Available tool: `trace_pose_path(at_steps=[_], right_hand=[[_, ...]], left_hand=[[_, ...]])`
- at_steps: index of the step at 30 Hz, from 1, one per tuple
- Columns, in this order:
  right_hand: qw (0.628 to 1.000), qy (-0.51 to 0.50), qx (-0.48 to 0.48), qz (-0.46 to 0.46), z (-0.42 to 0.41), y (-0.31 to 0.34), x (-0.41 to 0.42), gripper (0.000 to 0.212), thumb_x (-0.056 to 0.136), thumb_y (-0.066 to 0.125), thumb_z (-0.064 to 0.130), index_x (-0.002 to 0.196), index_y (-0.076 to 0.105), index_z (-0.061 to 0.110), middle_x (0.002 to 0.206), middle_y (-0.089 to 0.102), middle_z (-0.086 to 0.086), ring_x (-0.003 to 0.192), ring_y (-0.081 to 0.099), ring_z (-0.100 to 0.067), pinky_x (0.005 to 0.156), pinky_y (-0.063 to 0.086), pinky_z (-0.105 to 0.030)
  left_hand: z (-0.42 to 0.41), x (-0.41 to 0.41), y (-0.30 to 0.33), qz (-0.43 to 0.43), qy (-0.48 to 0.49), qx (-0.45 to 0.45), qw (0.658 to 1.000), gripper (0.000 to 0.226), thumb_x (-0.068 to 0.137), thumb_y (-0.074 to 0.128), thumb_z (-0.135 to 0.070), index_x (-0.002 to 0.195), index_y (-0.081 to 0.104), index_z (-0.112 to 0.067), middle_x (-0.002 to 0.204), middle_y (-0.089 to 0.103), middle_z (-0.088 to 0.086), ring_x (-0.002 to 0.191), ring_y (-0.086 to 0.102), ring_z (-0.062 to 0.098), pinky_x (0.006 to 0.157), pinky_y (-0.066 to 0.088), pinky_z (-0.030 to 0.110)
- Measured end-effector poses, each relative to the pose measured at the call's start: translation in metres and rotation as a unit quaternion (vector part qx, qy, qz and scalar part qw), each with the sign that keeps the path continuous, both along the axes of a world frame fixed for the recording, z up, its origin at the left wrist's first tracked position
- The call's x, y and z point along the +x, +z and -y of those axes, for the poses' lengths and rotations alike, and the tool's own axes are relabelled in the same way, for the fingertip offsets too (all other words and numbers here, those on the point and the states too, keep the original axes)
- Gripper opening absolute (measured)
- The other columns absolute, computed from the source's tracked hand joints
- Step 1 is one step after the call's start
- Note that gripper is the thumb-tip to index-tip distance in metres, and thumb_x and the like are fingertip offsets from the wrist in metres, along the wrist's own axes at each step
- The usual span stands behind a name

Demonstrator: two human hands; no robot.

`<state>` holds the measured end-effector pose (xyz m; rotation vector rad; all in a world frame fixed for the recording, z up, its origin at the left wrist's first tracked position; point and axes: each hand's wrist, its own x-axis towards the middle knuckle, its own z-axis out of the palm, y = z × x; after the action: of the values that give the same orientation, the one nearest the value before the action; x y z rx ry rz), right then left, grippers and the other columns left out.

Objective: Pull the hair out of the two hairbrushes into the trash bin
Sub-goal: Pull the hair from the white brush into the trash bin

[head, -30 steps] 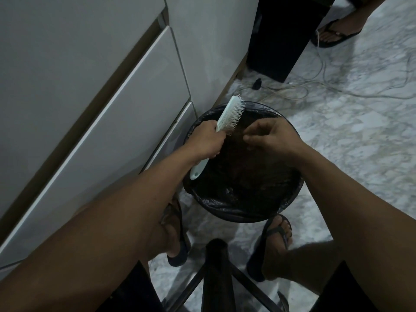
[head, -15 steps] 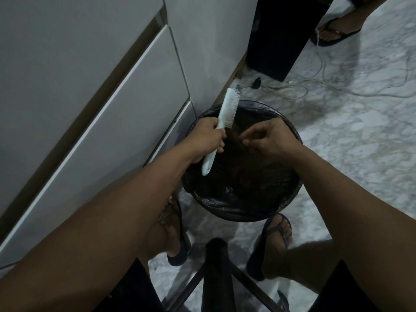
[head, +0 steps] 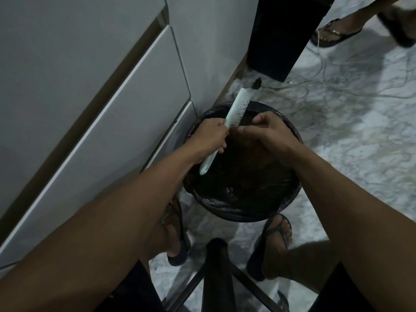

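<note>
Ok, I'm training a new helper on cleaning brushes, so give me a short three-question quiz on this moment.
1. True or false: the left hand grips the white hairbrush by its handle.
2. What lies directly below both hands? A) a sink B) the trash bin lined with a black bag C) a drawer
3. Fill in: the right hand has its fingertips at the brush's ____.

Key: 1 true; 2 B; 3 bristles.

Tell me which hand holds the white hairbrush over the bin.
The left hand: it grips the white hairbrush by its handle above the black-lined trash bin. The right hand only picks at the bristles.
</note>
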<state>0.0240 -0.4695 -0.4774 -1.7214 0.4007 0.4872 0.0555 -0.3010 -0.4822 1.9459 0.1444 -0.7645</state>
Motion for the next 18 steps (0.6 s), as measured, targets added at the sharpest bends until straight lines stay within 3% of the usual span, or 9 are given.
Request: trace_pose_path(at_steps=[3,4,7,10,13,15,18], right_hand=[[0.997,0.014,-0.074,-0.011,-0.006,0.003,0.003,0.089,0.074,0.076,0.051,0.143,0.032,0.015,0.108,0.058,0.005,0.094,0.06,-0.01,0.084,0.047,-0.028],[0.996,0.029,-0.086,-0.013,-0.007,0.004,0.002,0.092,0.075,0.073,0.054,0.146,0.031,0.013,0.11,0.057,0.006,0.098,0.06,-0.013,0.087,0.047,-0.029],[0.997,0.064,-0.045,-0.015,-0.006,0.004,0.0,0.054,0.084,0.067,0.047,0.126,0.06,0.013,0.101,0.073,0.001,0.094,0.071,-0.017,0.088,0.057,-0.034],[0.996,0.069,-0.057,-0.005,-0.006,0.004,0.0,0.027,0.092,0.063,0.025,0.116,0.068,0.014,0.096,0.073,0.0,0.087,0.071,-0.011,0.081,0.058,-0.028],[0.986,0.117,-0.122,0.019,-0.003,0.001,0.0,0.018,0.096,0.056,0.018,0.106,0.071,0.016,0.09,0.07,0.007,0.085,0.065,-0.002,0.072,0.048,-0.018],[0.98,0.145,-0.135,0.026,0.001,0.0,-0.001,0.017,0.097,0.055,0.017,0.098,0.071,0.017,0.088,0.07,0.006,0.083,0.063,-0.003,0.07,0.045,-0.015],[0.974,0.169,-0.145,0.037,0.006,-0.003,-0.002,0.018,0.097,0.055,0.018,0.089,0.07,0.023,0.081,0.069,0.005,0.074,0.063,-0.001,0.066,0.044,-0.017]], left_hand=[[0.001,-0.002,0.001,0.025,-0.036,0.012,0.999,0.035,0.097,0.04,-0.015,0.124,0.06,-0.014,0.085,0.062,0.004,0.072,0.059,0.017,0.064,0.052,0.029],[0.001,-0.003,0.002,0.034,-0.052,0.015,0.998,0.036,0.098,0.039,-0.018,0.129,0.058,-0.016,0.086,0.062,0.003,0.073,0.059,0.016,0.064,0.052,0.028],[0.003,-0.004,0.002,0.064,-0.101,0.012,0.993,0.039,0.1,0.037,-0.019,0.135,0.054,-0.02,0.085,0.062,0.002,0.069,0.057,0.014,0.061,0.052,0.028],[0.001,-0.002,-0.004,0.099,-0.124,0.011,0.987,0.043,0.096,0.037,-0.011,0.133,0.057,-0.021,0.076,0.06,-0.003,0.063,0.056,0.009,0.056,0.049,0.025],[-0.002,0.001,-0.009,0.126,-0.09,0.032,0.987,0.036,0.094,0.041,-0.009,0.124,0.061,-0.012,0.072,0.056,-0.005,0.063,0.054,0.009,0.056,0.047,0.027],[-0.004,0.003,-0.012,0.111,-0.032,0.028,0.993,0.028,0.095,0.043,-0.009,0.114,0.064,-0.009,0.066,0.055,-0.001,0.059,0.054,0.014,0.058,0.048,0.032],[-0.011,0.008,-0.016,0.068,0.052,0.022,0.996,0.019,0.096,0.046,-0.013,0.096,0.065,-0.007,0.061,0.055,0.003,0.051,0.052,0.014,0.054,0.046,0.029]])
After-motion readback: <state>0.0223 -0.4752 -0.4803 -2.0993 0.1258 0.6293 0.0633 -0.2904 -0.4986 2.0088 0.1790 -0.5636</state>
